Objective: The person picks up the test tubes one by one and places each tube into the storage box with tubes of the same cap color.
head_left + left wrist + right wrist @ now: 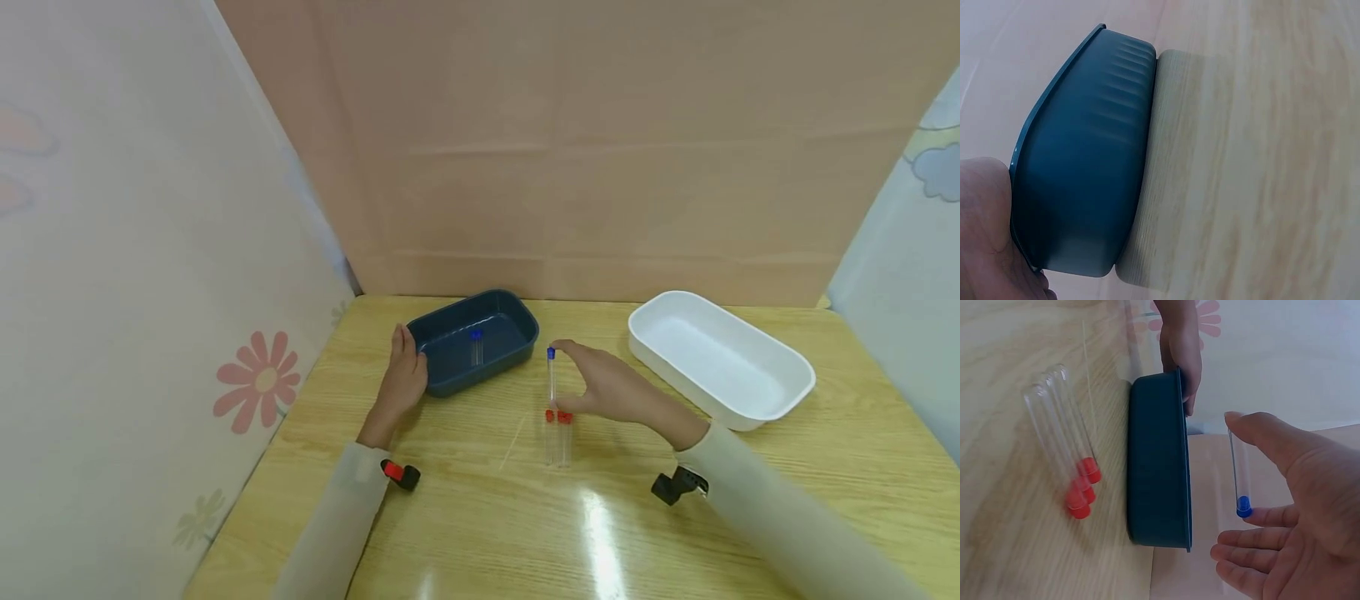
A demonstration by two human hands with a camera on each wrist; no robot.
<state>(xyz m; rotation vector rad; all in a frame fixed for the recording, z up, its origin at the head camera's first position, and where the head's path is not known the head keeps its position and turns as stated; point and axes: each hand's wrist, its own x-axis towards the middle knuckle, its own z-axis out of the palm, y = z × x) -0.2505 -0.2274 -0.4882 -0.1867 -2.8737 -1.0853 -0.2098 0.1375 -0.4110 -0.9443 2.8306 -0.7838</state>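
blue-capped tube (pixel 552 379) aloft, pinched end to end by my right hand (pixel 611 387); left hand (pixel 403 375) grips dark tray (pixel 480 378).
from afar, i judge a slipping thumb could drop it near red-capped tubes (pixel 564 417).

Soft, even rm light; white glare streak (pixel 602 542) on tabletop (pixel 480 525), btm ctr of head view. R wrist view: red-capped tubes (pixel 1057 447) slightly blurry, mid-left.

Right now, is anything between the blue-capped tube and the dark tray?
Nothing visible: the right hand holds the blue-capped tube off the table, seemingly above the rim of the dark tray; the red-capped tubes lie lower, on the table.
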